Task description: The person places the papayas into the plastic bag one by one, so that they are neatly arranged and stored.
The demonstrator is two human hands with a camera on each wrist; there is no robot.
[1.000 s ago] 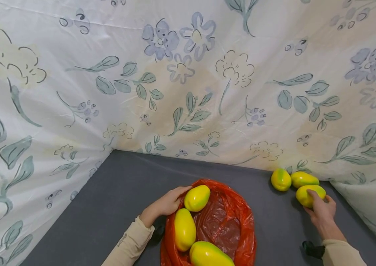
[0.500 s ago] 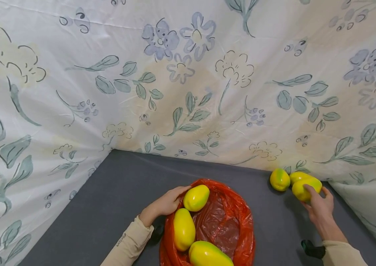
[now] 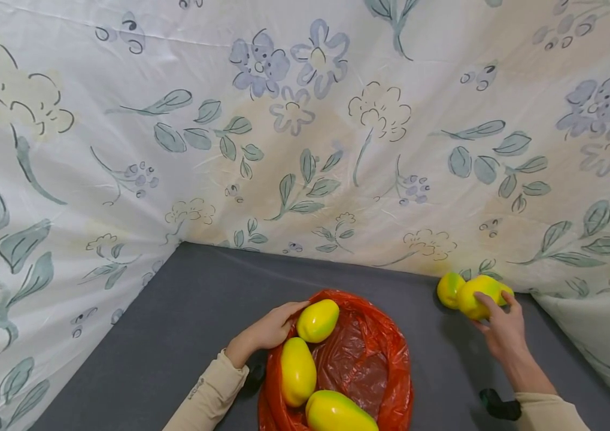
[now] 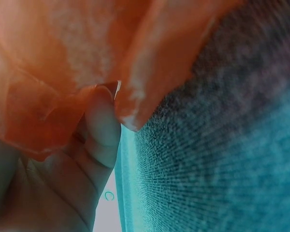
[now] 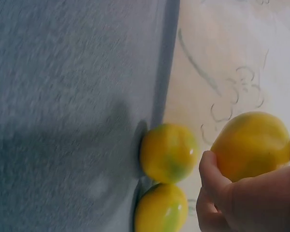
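Note:
My right hand (image 3: 506,332) holds a yellow-green mango (image 3: 474,297) between thumb and fingers, raised off the table. Behind it, a second mango (image 3: 448,289) lies by the cloth wall, and a third is mostly covered in the head view. Both show in the right wrist view, one mango (image 5: 169,152) touching the other mango (image 5: 162,210). At the front centre stands an open red plastic bag (image 3: 398,353) with three mangoes in its left and front part, one of them (image 3: 298,371) at the left side. My left hand (image 3: 269,326) pinches the bag's left rim, as the left wrist view shows.
A dark grey cloth covers the table (image 3: 175,335). Floral fabric (image 3: 283,149) rises behind and on both sides like walls. A black wrist-worn device (image 3: 498,404) sits beneath the right wrist.
My right hand has lifted the mango and carried it to the left, in front of the other two. My left hand and the bag keep their places.

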